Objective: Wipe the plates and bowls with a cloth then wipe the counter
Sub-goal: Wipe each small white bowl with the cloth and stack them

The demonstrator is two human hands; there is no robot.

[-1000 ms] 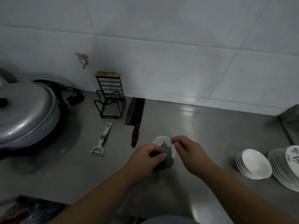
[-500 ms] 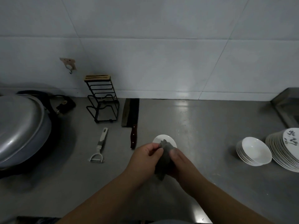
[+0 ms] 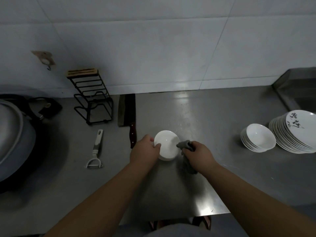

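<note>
Here, left hand (image 3: 144, 148) gripping white bowl (image 3: 166, 144) by rim, right hand (image 3: 198, 153) clutching grey cloth (image 3: 185, 144) beside it

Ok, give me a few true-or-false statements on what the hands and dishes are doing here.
1. The left hand holds a white bowl. True.
2. The right hand is empty. False: it grips a grey cloth.
3. A cleaver lies on the counter beside the wire rack. True.
4. The stacked bowls sit on the wire rack. False: they sit on the counter, beside the stacked plates.
</note>
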